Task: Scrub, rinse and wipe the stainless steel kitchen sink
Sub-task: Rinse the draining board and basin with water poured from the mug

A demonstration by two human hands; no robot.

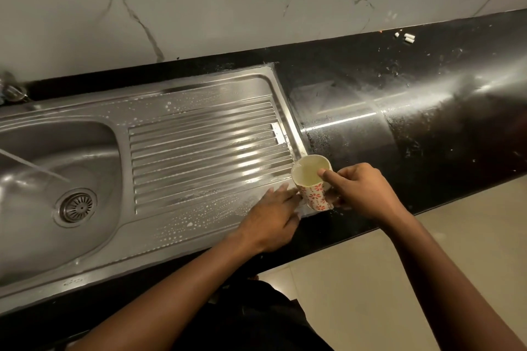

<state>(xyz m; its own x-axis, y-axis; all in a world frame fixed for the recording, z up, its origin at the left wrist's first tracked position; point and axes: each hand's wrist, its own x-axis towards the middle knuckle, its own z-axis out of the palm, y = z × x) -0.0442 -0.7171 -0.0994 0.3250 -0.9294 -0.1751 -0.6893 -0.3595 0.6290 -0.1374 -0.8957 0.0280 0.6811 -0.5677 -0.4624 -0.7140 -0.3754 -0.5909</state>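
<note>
The stainless steel sink [85, 242] fills the left of the view, with a round drain [76, 206] in its bowl and a ribbed drainboard [205, 148] to the right. Soap suds dot the drainboard's flat edges. My right hand [358, 189] grips a white cup with red flowers [312, 191] at the drainboard's front right corner, thumb over the rim. The cup holds pale liquid and tilts toward the drainboard. My left hand [271, 219] lies with straight fingers on the wet steel just left of the cup.
A black stone countertop [413, 128] runs right of the sink, streaked with water and residue. Small white bits [408, 38] lie near the marble wall [228, 8]. A tap base [11, 90] shows at the far left. Beige floor tiles [370, 279] lie below the counter edge.
</note>
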